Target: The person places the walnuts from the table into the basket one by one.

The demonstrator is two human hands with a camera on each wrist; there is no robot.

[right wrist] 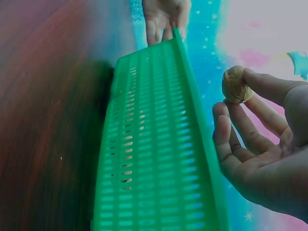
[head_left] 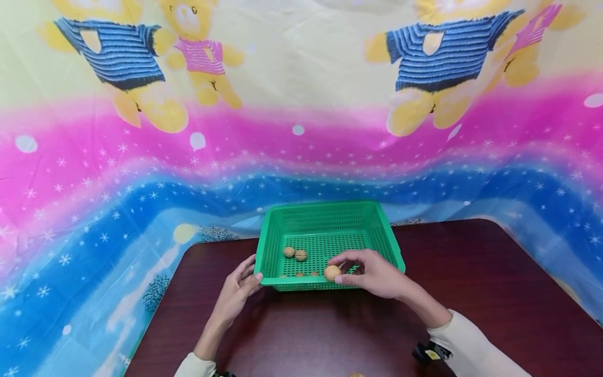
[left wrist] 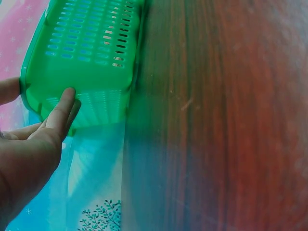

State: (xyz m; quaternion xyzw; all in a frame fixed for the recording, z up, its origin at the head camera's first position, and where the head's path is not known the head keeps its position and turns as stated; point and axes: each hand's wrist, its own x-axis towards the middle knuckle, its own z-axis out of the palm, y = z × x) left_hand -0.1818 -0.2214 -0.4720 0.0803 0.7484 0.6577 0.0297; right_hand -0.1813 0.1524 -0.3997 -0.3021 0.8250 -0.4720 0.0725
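In the head view a green plastic basket (head_left: pixel 330 283) with slotted walls holds several walnuts; a pair of walnuts (head_left: pixel 300 255) lies on its floor, others partly hidden behind the front wall. My left hand (head_left: pixel 237 288) grips the basket at its front left corner, thumb at the rim and fingers against the outer wall, as the left wrist view also shows. Between thumb and fingertips, my right hand (head_left: pixel 377 273) pinches a walnut (head_left: pixel 332 273) above the front rim. The right wrist view shows that walnut (right wrist: pixel 236 85) held over the basket's edge.
The basket stands at the back of a dark red-brown wooden table (head_left: pixel 301 335). Another walnut (head_left: pixel 356 375) just shows at the bottom edge of the head view. A cloth printed with bears (head_left: pixel 301 141) hangs right behind the table and along its sides.
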